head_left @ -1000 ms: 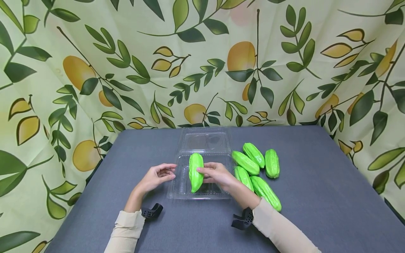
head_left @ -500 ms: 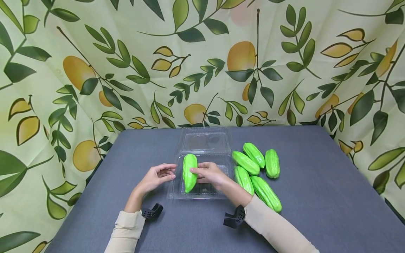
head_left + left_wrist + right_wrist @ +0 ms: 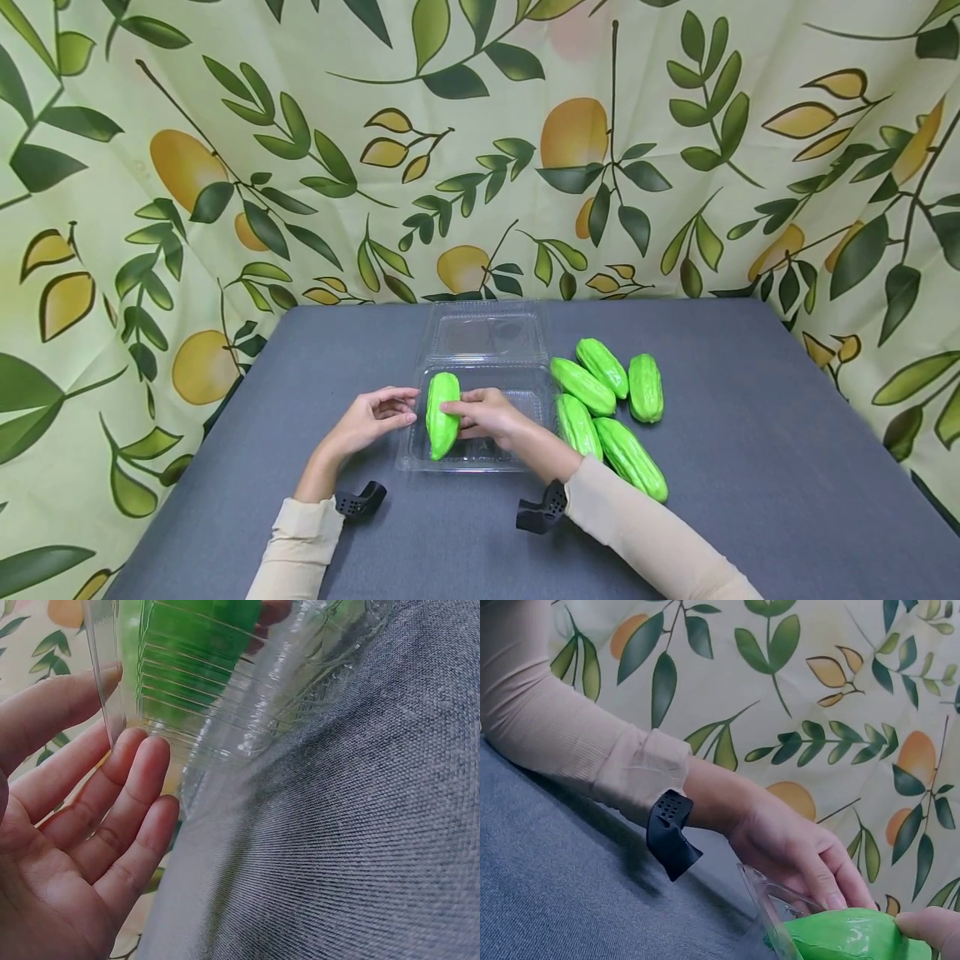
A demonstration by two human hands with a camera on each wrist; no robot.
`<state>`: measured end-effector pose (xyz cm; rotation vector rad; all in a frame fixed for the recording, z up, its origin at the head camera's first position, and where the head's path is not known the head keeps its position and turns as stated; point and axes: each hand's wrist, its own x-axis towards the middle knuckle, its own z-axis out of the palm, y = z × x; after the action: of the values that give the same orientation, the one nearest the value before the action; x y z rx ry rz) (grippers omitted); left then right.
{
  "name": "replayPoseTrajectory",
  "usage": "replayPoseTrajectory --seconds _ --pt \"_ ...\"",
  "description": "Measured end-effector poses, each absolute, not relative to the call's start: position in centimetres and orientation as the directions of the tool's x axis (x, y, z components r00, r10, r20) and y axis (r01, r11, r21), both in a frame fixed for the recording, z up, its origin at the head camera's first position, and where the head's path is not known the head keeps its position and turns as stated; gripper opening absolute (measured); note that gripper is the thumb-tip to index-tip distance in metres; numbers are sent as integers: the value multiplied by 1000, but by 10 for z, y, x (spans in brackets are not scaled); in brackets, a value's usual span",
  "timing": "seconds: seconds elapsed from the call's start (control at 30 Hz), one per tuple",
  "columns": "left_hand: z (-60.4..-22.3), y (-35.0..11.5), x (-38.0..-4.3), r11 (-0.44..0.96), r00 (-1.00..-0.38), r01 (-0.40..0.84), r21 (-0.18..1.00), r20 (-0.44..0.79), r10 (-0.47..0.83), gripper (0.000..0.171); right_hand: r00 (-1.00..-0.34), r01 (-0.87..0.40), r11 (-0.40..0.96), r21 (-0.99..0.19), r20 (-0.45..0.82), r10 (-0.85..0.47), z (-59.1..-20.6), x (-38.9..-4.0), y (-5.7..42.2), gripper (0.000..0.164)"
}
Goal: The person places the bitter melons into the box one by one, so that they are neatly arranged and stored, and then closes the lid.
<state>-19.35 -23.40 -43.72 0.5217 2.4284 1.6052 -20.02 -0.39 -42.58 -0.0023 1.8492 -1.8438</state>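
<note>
My right hand (image 3: 487, 414) pinches a bright green ridged gourd (image 3: 442, 417), thumb on top and fingers at its right side. It lies lengthwise over the left part of a clear plastic clamshell box (image 3: 480, 465). Through the box's wall, the left wrist view shows the gourd (image 3: 187, 660) tinted green. In the right wrist view my right thumb (image 3: 930, 930) presses the gourd (image 3: 847, 934). My left hand (image 3: 372, 419) has loosely bent fingers, with fingertips right at the box's left rim. The left wrist view shows its palm and fingers (image 3: 90, 825) beside the clear rim.
The box's lid (image 3: 487, 335) lies folded back, away from me. Several more green gourds (image 3: 630, 458) lie on the grey cloth-covered table (image 3: 750, 467), right of the box. A leaf-and-fruit patterned curtain (image 3: 480, 150) hangs behind. Each wrist carries a black camera mount (image 3: 542, 508).
My right hand has carried the gourd leftward and slightly nearer to me, toward the box's left side. My left hand has stayed at the rim.
</note>
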Motion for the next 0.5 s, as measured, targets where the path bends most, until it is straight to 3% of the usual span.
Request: replayPoseTrajectory --seconds 0.27,0.5 --pt "-438 -234 -194 352 -919 191 916 42 391 41 -839 421 88 -903 -424 -341 -429 -198 -6 46" --pt "-438 -233 -194 336 -917 203 920 58 395 41 -856 397 112 -911 -411 -314 -434 -199 -9 38"
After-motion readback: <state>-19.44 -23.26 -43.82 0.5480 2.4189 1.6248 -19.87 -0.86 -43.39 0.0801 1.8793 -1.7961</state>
